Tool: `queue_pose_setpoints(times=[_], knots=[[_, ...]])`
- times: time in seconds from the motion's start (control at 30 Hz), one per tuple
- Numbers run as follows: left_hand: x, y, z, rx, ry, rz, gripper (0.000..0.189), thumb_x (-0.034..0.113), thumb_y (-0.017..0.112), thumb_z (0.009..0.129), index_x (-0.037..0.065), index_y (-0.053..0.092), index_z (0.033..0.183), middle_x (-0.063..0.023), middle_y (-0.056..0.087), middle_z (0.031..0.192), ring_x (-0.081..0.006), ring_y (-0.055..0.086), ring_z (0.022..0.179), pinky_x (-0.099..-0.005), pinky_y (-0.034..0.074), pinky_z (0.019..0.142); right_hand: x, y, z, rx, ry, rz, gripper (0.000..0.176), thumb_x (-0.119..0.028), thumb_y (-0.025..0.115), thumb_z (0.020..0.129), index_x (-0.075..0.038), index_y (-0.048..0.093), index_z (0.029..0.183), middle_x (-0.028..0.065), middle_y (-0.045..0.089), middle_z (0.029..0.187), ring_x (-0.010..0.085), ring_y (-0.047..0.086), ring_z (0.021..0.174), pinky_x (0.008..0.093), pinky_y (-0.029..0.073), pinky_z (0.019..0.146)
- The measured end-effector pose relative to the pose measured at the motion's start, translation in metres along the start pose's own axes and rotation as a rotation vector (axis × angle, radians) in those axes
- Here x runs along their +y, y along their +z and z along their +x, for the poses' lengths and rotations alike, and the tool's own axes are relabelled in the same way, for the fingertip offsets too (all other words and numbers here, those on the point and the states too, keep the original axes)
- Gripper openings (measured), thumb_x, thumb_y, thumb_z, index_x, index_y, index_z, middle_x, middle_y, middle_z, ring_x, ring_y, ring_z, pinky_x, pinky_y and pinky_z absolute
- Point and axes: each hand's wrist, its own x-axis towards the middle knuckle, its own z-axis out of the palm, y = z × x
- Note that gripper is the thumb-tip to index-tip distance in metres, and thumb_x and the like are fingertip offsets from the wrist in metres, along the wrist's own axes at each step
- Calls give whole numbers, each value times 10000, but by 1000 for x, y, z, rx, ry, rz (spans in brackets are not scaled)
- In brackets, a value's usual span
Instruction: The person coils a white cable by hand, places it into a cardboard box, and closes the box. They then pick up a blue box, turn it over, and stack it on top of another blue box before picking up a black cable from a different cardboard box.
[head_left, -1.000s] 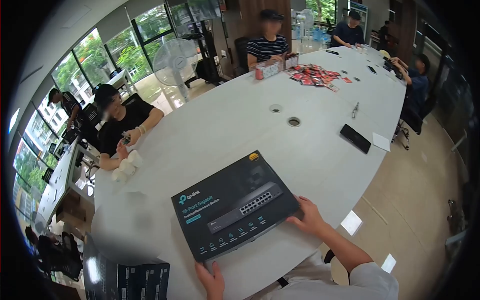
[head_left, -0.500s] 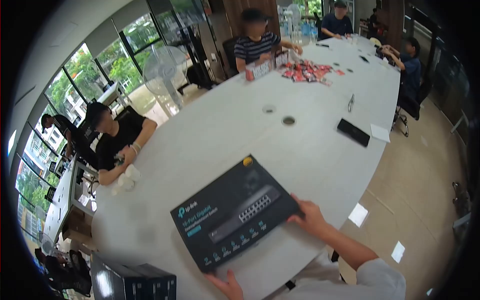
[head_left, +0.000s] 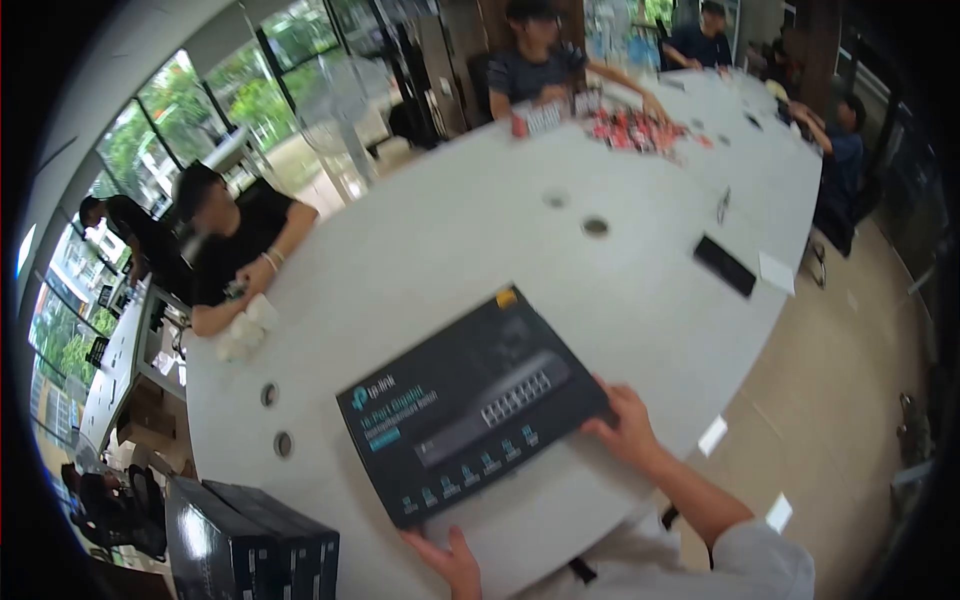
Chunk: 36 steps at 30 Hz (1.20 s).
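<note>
A dark TP-Link switch box (head_left: 475, 405) is held over the white table (head_left: 420, 270), its printed face up. My right hand (head_left: 625, 428) grips the box's right edge, thumb and fingers around the corner. At the lower left corner, my left hand (head_left: 450, 562) holds the box's near edge, with part of the hand cut off by the frame's bottom. Several similar dark boxes (head_left: 250, 545) stand side by side at the table's lower left edge.
A black phone-like object (head_left: 724, 265) and a white paper (head_left: 776, 273) lie toward the right edge. Red packets (head_left: 635, 132) are heaped at the far end. A person (head_left: 235, 240) sits at the left with white rolls (head_left: 247, 328); other people sit farther off.
The view has shifted, bringing more of the upright boxes and two table holes at left into sight. Both hands still hold the box. The far person's arm now reaches over the red packets.
</note>
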Motion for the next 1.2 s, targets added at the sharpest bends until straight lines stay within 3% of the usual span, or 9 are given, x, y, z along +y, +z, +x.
queue_pose_setpoints(times=[0.07, 0.1, 0.2, 0.47, 0.87, 0.93, 1.0, 1.07, 1.2], knots=[[-4, 1, -3, -9, 73, -126, 899, -1, 603, 801, -59, 78, 1528, -278, 325, 1491, -359, 316, 1414, -427, 170, 1186, 4, 0, -10, -8, 7, 32, 818, -327, 848, 703, -36, 522, 1395, 178, 655, 1027, 339, 600, 964, 411, 473, 866], [-6, -7, -15, -2, 41, -94, 901, 0, 605, 798, -59, 81, 1528, -274, 337, 1481, -358, 326, 1408, -428, 177, 1184, -6, -5, -9, -59, 105, 51, 783, -316, 837, 727, -40, 526, 1391, 188, 658, 1071, 345, 602, 1027, 397, 473, 904], [-4, 0, -7, 19, -2, -70, 898, 6, 611, 793, -63, 95, 1525, -270, 355, 1467, -354, 346, 1396, -428, 196, 1178, -6, -3, -10, -5, 63, 123, 770, -309, 833, 734, -31, 529, 1385, 191, 657, 1065, 355, 602, 1022, 385, 476, 901], [-15, 10, -6, 152, 141, 46, 873, 79, 644, 796, -91, 160, 1502, -304, 391, 1454, -406, 393, 1370, -415, 288, 1144, -12, -5, -19, 1, 84, 133, 500, -277, 780, 794, -40, 635, 1210, 179, 643, 940, 336, 582, 916, 400, 468, 818], [4, 0, -28, 185, 88, 102, 858, 85, 643, 779, -105, 191, 1483, -335, 434, 1398, -432, 456, 1308, -431, 354, 1097, -17, -16, -31, -11, 30, 119, 452, -275, 743, 831, 25, 627, 1148, 193, 655, 989, 343, 581, 940, 407, 467, 841], [-8, 1, -33, 189, 184, 117, 855, 71, 634, 777, -114, 185, 1480, -339, 411, 1401, -440, 439, 1311, -447, 333, 1110, -6, -9, -32, -2, 62, 164, 421, -315, 686, 886, 42, 614, 1098, 203, 637, 981, 345, 574, 919, 397, 454, 837], [5, -2, -41, 137, 119, 60, 859, 50, 625, 769, -113, 171, 1479, -325, 395, 1399, -449, 416, 1310, -464, 299, 1125, 16, -4, -34, 28, 82, 277, 522, -462, 535, 979, 46, 601, 1078, 188, 616, 946, 320, 566, 892, 380, 436, 836], [9, -4, -43, 108, 106, 88, 868, 42, 624, 761, -113, 158, 1477, -316, 381, 1400, -441, 405, 1311, -467, 289, 1125, 13, 1, -33, 120, 29, 343, 718, -617, 315, 1012, 45, 591, 1047, 126, 608, 915, 246, 552, 886, 344, 415, 833], [9, -4, -45, 43, 50, 83, 882, 24, 617, 746, -113, 133, 1471, -308, 333, 1410, -436, 374, 1320, -482, 276, 1119, -3, -4, -32, 107, 240, 407, 805, -667, 187, 1004, 31, 586, 987, 59, 602, 898, 161, 533, 889, 291, 397, 823]])
